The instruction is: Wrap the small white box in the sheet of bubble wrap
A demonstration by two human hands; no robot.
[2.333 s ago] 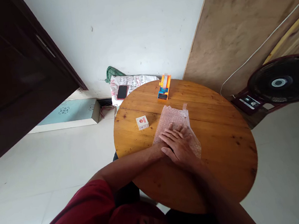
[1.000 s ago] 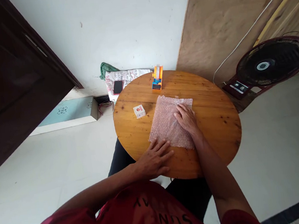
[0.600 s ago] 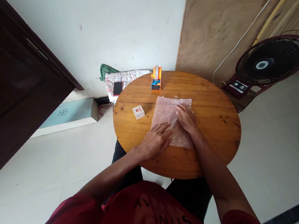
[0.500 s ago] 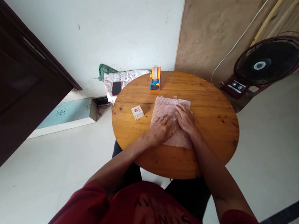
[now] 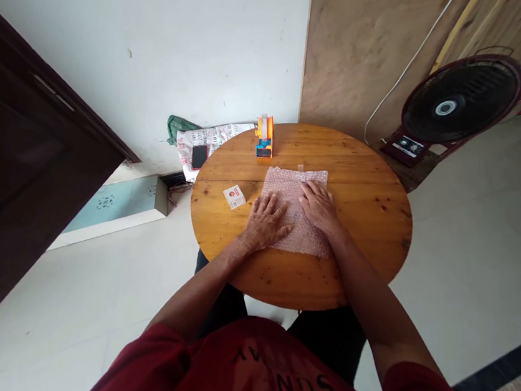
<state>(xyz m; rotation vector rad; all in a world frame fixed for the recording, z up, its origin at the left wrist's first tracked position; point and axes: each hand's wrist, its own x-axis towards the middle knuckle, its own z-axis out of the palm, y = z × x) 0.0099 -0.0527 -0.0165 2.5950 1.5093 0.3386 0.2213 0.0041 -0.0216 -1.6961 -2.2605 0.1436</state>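
Observation:
A pinkish sheet of bubble wrap (image 5: 295, 216) lies flat on the round wooden table (image 5: 365, 208). My left hand (image 5: 266, 221) rests on its left side, palm down with the fingers spread. On the right part of the wrap lies my right hand (image 5: 318, 206), flat, its fingers stretched toward the far edge. A small clear strip, perhaps tape, shows at that far edge. To the left of the wrap stands a small white box (image 5: 234, 196) with red print. Farther back is an orange and blue tape dispenser (image 5: 264, 137).
Behind the table's left edge lies a printed white sack (image 5: 184, 146) with a phone (image 5: 199, 157) on it. A black fan (image 5: 461, 100) stands at the right by the wall. A dark door (image 5: 24, 147) is at the left, near a pale blue box (image 5: 111, 203).
My left hand has slid leftward from the middle of the bubble wrap to its left side, and its fingers have spread. The right hand stays nearly where it was.

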